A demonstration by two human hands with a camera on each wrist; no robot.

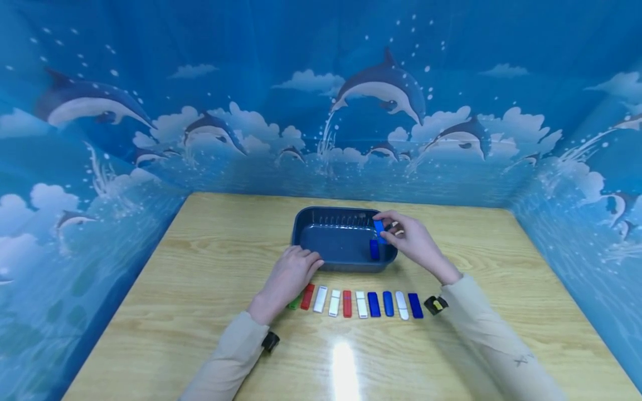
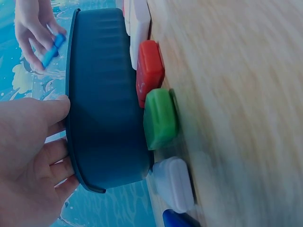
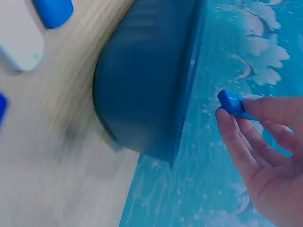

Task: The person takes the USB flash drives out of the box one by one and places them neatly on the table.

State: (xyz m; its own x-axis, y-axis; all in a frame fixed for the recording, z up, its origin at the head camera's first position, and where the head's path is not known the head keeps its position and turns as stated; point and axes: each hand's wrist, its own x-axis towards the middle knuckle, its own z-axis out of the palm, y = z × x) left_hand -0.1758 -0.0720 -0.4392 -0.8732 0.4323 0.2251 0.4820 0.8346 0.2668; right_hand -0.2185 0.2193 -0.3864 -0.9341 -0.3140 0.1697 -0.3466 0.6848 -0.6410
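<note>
My right hand [image 1: 410,238] pinches a bright blue USB stick [image 1: 379,227] between thumb and fingertips, over the right end of a dark blue plastic tray [image 1: 351,268]. In the right wrist view the blue stick sticks out past the fingertips, higher than the tray's rim. Inside the tray, a dark blue USB stick [image 1: 374,250] stands against the front wall near the right corner. My left hand [image 1: 293,271] grips the tray's front left corner; the left wrist view has the thumb and curled fingers at its rim.
In front of the tray lies a row of several USB sticks: red [image 1: 347,304], white [image 1: 361,304], blue [image 1: 388,304] and others. A green stick [image 2: 160,118] at the left end sits partly under the left hand in the head view. A dolphin-print curtain [image 1: 321,167] encloses the wooden table [image 1: 225,223].
</note>
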